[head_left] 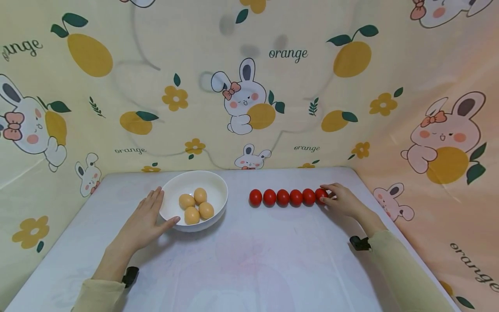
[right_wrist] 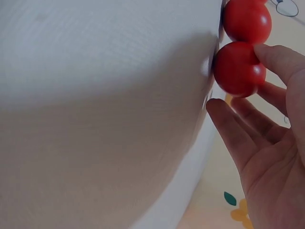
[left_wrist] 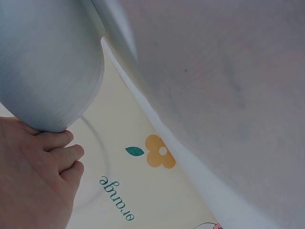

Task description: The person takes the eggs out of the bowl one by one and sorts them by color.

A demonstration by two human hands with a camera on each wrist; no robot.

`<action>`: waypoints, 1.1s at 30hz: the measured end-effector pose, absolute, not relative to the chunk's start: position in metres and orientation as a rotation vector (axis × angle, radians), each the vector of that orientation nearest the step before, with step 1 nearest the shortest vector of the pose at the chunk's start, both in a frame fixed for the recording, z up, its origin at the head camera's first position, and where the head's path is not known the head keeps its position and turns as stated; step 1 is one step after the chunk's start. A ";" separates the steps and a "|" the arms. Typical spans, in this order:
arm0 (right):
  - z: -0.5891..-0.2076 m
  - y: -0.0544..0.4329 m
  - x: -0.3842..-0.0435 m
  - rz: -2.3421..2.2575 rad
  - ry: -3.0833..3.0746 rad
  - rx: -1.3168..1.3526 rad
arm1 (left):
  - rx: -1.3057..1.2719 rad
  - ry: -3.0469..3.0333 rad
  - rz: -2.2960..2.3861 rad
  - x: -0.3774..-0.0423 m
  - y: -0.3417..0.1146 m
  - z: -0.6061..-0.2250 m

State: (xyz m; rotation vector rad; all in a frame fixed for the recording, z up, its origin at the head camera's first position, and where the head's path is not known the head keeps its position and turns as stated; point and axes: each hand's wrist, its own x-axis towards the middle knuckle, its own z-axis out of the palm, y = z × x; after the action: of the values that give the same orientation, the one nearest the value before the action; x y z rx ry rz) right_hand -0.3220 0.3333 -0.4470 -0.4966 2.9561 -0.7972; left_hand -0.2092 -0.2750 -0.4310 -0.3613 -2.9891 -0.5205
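Observation:
A white bowl (head_left: 221,212) stands left of centre on the table, holding several tan eggs (head_left: 187,201). My left hand (head_left: 142,223) rests against the bowl's left side, its thumb at the front rim and its extended fingers along the outside. In the left wrist view, fingertips touch the bowl (left_wrist: 52,62) from outside; the thumb is out of sight there. Several red eggs (head_left: 282,197) stand in a row to the right. At the row's right end, my right hand (head_left: 343,200) pinches the last red egg (right_wrist: 238,71) between thumb and index finger, with its other fingers spread below.
A white tabletop (head_left: 249,268) spreads under everything. Behind and at both sides hangs a cloth (head_left: 296,86) printed with rabbits and oranges. A dark wrist camera (head_left: 130,276) sits at the left sleeve, another dark device (head_left: 359,243) at the right one.

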 end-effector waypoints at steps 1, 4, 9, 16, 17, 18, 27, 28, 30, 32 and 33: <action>-0.447 0.334 -0.322 -0.800 2.953 -0.491 | -0.361 -2.989 -0.518 -0.209 -0.275 -0.431; -0.448 0.334 -0.322 -0.803 2.948 -0.481 | -0.364 -2.988 -0.516 -0.209 -0.275 -0.431; -0.448 0.335 -0.321 -0.813 2.949 -0.489 | -0.367 -2.986 -0.521 -0.209 -0.275 -0.431; -0.445 0.331 -0.319 -0.840 2.973 -0.543 | -0.363 -2.985 -0.528 -0.209 -0.275 -0.431; -0.445 0.331 -0.319 -0.839 2.979 -0.553 | -0.363 -2.985 -0.526 -0.209 -0.275 -0.431; -0.444 0.330 -0.319 -0.839 2.985 -0.562 | -0.363 -2.984 -0.525 -0.209 -0.275 -0.431; -0.432 0.308 -0.319 -0.778 3.070 -0.695 | -0.361 -2.987 -0.529 -0.208 -0.275 -0.431; -0.430 0.304 -0.319 -0.774 3.078 -0.712 | -0.360 -2.987 -0.528 -0.208 -0.275 -0.431; -0.426 0.295 -0.318 -0.786 3.083 -0.752 | -0.360 -2.985 -0.528 -0.208 -0.275 -0.431; -0.423 0.286 -0.318 -0.795 3.086 -0.791 | -0.358 -2.983 -0.525 -0.208 -0.275 -0.431; -0.421 0.282 -0.318 -0.802 3.085 -0.812 | -0.358 -2.983 -0.523 -0.209 -0.275 -0.432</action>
State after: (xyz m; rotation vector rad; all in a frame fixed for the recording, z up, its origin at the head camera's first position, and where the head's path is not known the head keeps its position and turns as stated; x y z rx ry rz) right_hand -0.3178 0.2815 -0.4210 -0.8120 3.0850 -0.8016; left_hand -0.2086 -0.2749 -0.4316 -0.3579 -2.9834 -0.5226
